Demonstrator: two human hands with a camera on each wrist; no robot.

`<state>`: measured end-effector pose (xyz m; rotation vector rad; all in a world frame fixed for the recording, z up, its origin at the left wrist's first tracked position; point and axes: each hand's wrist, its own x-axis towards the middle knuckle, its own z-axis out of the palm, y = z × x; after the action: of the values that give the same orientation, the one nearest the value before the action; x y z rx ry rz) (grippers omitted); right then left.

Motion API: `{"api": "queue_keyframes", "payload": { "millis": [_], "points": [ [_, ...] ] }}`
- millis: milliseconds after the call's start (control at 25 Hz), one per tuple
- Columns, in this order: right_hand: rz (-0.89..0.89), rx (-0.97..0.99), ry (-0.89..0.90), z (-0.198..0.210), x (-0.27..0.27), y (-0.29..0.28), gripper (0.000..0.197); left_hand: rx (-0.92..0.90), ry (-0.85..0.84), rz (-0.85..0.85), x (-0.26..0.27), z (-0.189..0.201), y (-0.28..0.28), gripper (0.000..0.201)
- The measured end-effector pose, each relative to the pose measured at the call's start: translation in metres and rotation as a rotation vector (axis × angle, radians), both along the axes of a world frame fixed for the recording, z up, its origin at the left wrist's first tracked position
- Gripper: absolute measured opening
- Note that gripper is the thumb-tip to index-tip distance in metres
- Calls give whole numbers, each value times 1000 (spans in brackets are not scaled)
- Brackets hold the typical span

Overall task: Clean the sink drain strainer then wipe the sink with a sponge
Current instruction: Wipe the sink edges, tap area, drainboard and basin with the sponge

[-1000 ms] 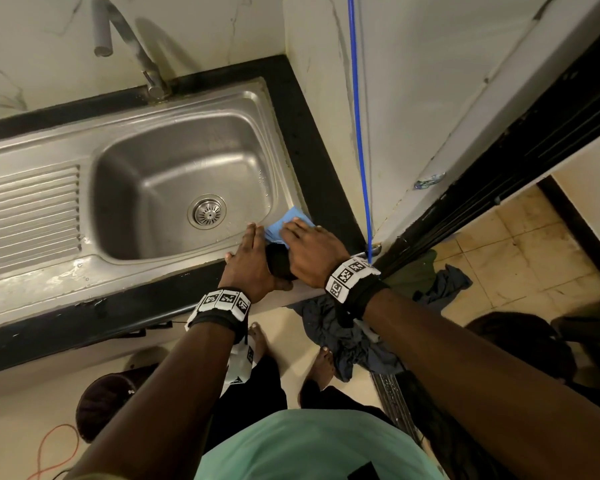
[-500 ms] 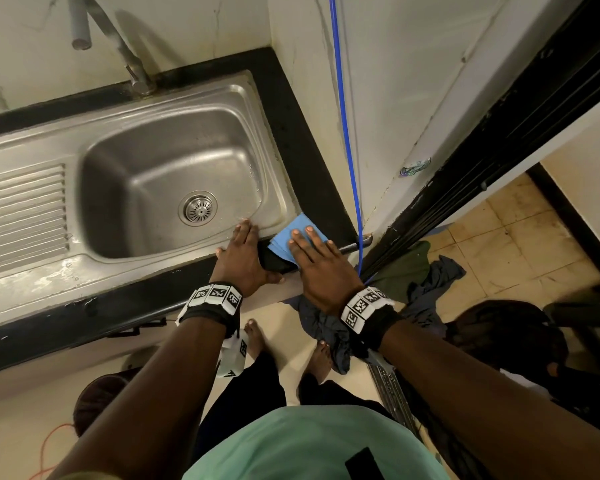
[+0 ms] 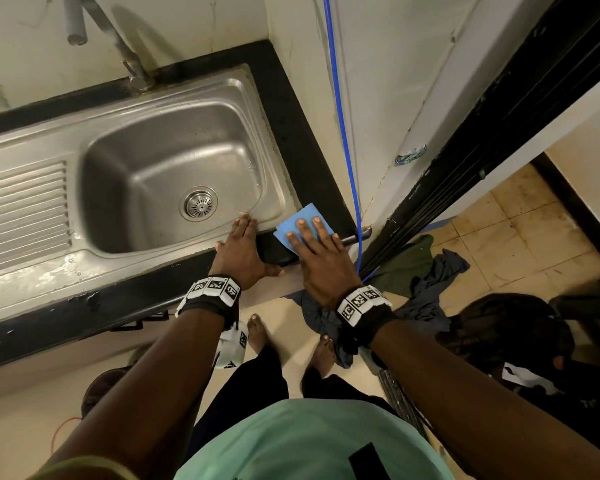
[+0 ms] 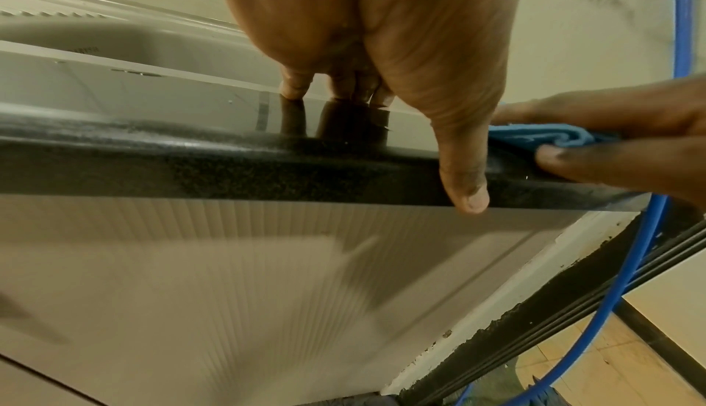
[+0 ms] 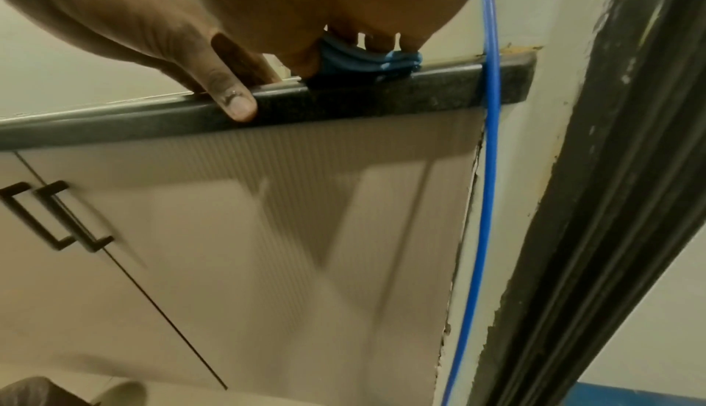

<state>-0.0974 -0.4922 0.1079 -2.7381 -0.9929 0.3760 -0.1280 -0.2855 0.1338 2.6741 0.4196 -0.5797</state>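
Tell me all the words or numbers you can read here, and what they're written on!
None can be read.
Wrist bands: black-and-white square code patterns, no letters.
Sink rim: a small stamped mark, too blurred to read.
Sticker on the wall: too small to read.

Blue cloth (image 3: 303, 220); silver steel sink (image 3: 174, 109); black speckled counter (image 3: 302, 133); blue hose (image 3: 340, 109).

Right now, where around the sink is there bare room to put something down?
Free: the ribbed drainboard left of the basin, and the basin floor around the strainer. Crowded: the front right corner, where the left hand rests on the sink rim and the right hand presses the blue cloth.
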Motion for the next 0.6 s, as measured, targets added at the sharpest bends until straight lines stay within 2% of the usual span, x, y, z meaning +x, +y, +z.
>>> {"api": "queue_keyframes", "payload": {
  "millis": [80,160,400,600],
  "points": [
    [53,-27,-19,2,-1,-19,72,-1,-3,3,0,0,0,133],
    [11,-42,-20,3,5,-31,72,-2,-10,6,0,-2,1,134],
    [-213,9,34,10,43,9,66,-6,-30,18,0,-3,1,133],
    [-213,-4,-13,5,28,1,71,-13,-23,20,0,1,0,132]
  ]
}}
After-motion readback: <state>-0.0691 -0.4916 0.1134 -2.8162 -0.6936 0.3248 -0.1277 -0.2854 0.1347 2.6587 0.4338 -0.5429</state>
